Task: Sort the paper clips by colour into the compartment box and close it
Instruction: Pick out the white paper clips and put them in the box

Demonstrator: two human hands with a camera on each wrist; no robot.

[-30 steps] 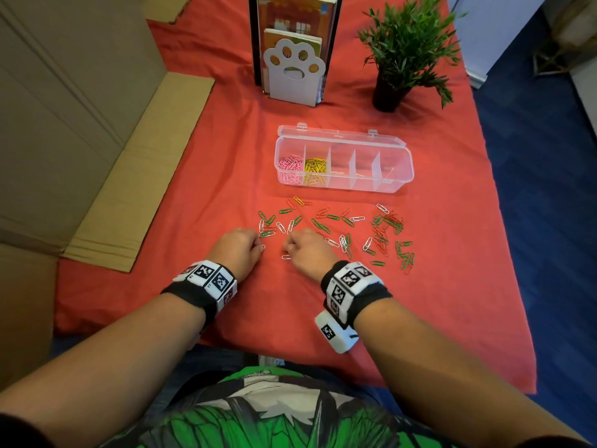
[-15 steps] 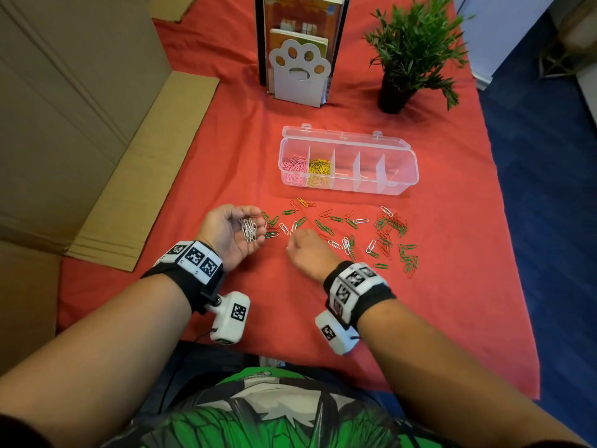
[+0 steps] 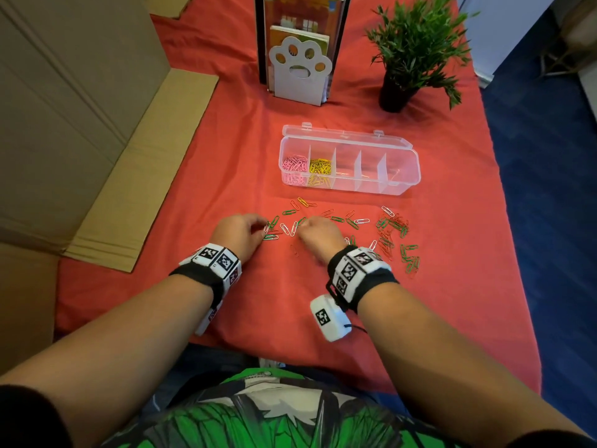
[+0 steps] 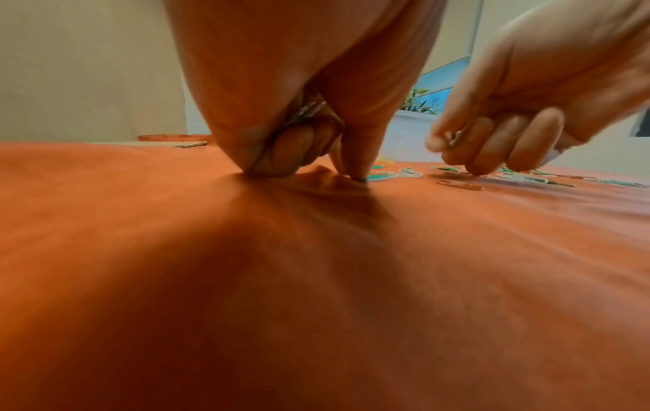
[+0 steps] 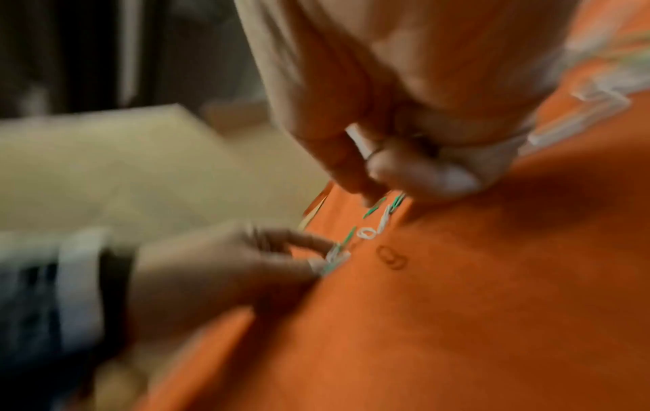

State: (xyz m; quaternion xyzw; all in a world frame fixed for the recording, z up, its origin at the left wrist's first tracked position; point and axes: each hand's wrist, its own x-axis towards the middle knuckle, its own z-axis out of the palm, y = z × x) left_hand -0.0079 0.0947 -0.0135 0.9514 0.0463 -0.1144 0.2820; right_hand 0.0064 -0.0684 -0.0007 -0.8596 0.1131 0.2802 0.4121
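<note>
The clear compartment box (image 3: 400, 185) stands open on the red cloth, with pink clips (image 3: 294, 164) in its leftmost cell and yellow clips (image 3: 319, 166) in the one beside it. Loose paper clips (image 3: 391, 231), green, white and red, lie scattered in front of it. My left hand (image 3: 262, 230) is palm down at the scatter's left edge. Its curled fingers hold a bunch of white clips (image 4: 309, 111) while a fingertip (image 4: 355, 169) presses the cloth beside a green clip. My right hand (image 3: 305, 225) pinches a white clip (image 5: 359, 139) just right of it.
A paw-shaped book stand (image 3: 300, 69) and a potted plant (image 3: 416, 43) stand behind the box. Flat cardboard (image 3: 145, 169) lies on the left of the cloth. The table edge and blue floor (image 3: 549, 221) are on the right.
My left hand, palm up with white clips half a second ago, has turned palm down onto the cloth. My right hand has moved forward into the scatter.
</note>
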